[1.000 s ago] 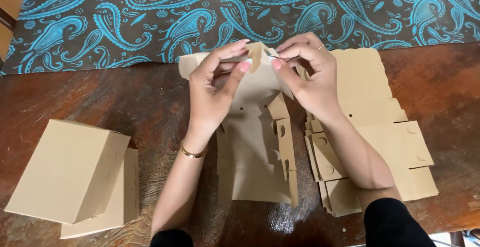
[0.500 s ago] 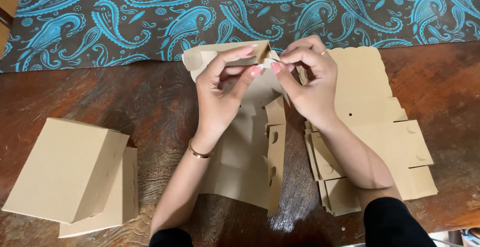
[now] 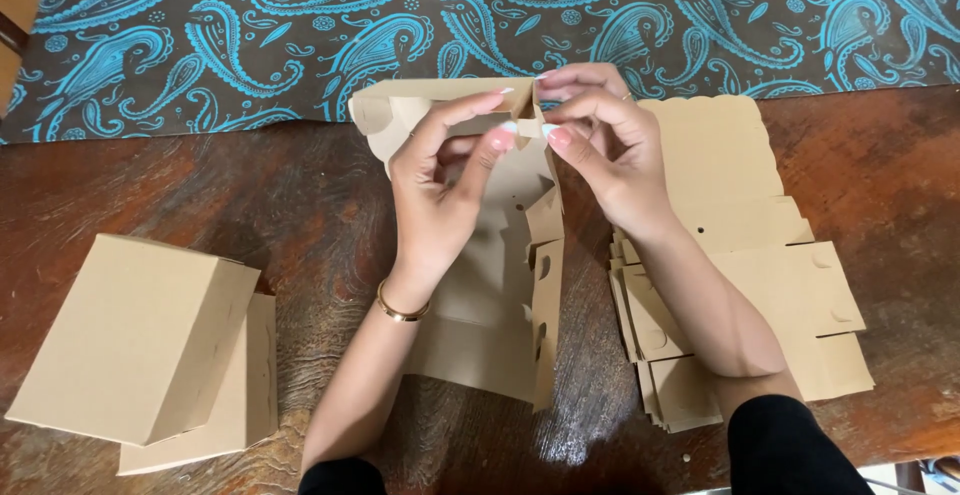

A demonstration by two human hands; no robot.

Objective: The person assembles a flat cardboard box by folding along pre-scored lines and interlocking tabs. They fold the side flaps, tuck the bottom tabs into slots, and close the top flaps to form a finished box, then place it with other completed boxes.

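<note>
Both hands meet above the wooden counter (image 3: 200,185): the left hand (image 3: 440,180) and right hand (image 3: 600,140) each pinch in their grip a far corner flap of the half-folded cardboard box blank (image 3: 490,305), between assembled boxes (image 3: 140,340) and a flat stack (image 3: 760,265).

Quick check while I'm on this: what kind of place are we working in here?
Probably a home or small craft workspace rather than a factory: a worn dark wooden table, a brown cloth with blue paisley pattern, and a stack of flat tan cardboard box blanks beside finished tan cardboard boxes.
</note>
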